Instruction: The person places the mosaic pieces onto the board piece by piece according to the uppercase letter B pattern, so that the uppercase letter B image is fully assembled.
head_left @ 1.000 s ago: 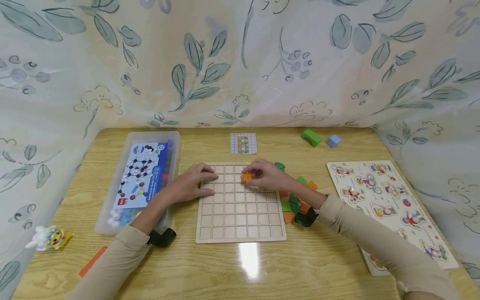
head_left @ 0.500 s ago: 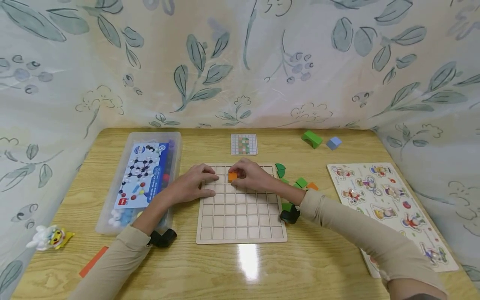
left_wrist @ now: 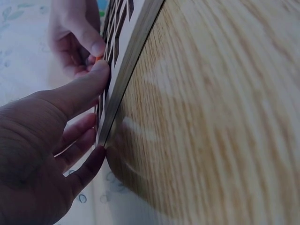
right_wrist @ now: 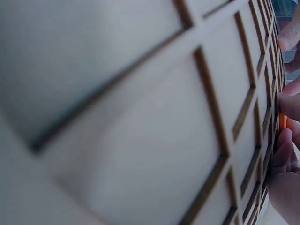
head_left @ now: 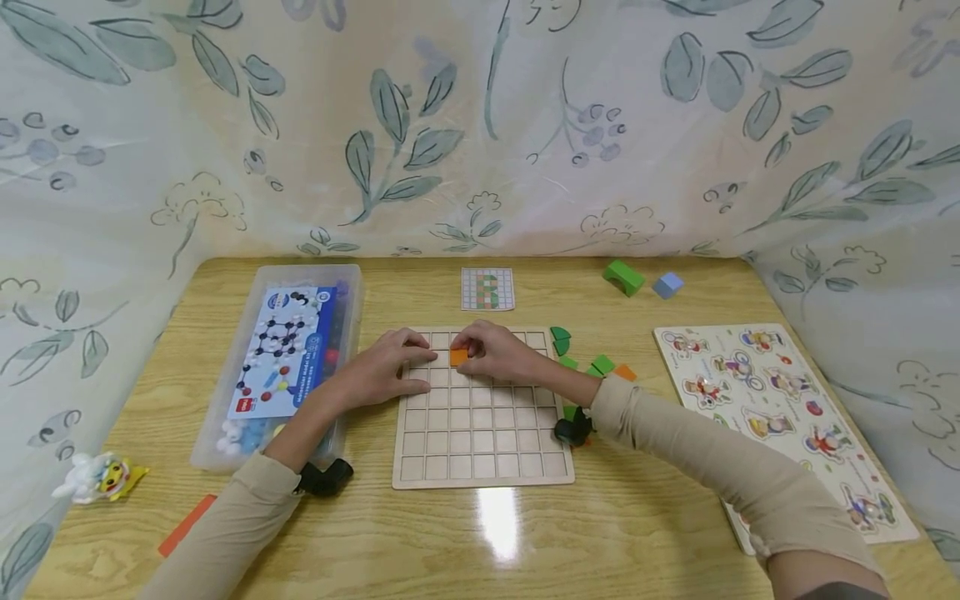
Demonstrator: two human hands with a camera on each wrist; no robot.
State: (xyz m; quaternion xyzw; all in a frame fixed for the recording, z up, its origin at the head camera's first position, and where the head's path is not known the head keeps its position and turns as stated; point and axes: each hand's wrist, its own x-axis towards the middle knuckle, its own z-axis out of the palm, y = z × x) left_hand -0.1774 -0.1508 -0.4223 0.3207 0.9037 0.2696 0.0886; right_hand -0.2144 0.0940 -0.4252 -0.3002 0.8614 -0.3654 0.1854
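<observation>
My right hand [head_left: 495,354] pinches an orange square tile [head_left: 459,357] between thumb and fingers. The tile sits at the second row from the far edge of a wooden grid board [head_left: 483,442]; whether it lies fully inside a cell cannot be seen. Only a sliver of the orange tile [right_wrist: 282,121] shows between the fingertips in the right wrist view. My left hand [head_left: 386,367] rests on the board's left side, thumb and fingers spread apart. In the left wrist view, the left hand [left_wrist: 51,126] touches the board's edge [left_wrist: 124,79] with its fingertips.
Green and orange pieces [head_left: 602,365] lie right of the board, partly behind the right forearm. A small pattern card [head_left: 487,289] lies beyond it. A molecular model box [head_left: 281,350] stands left, a picture puzzle [head_left: 765,400] right. Green [head_left: 624,277] and blue [head_left: 667,285] blocks sit far right.
My right hand has moved left across the board with the orange tile, from near the middle columns to a column closer to my left hand. The left hand has stayed in place.
</observation>
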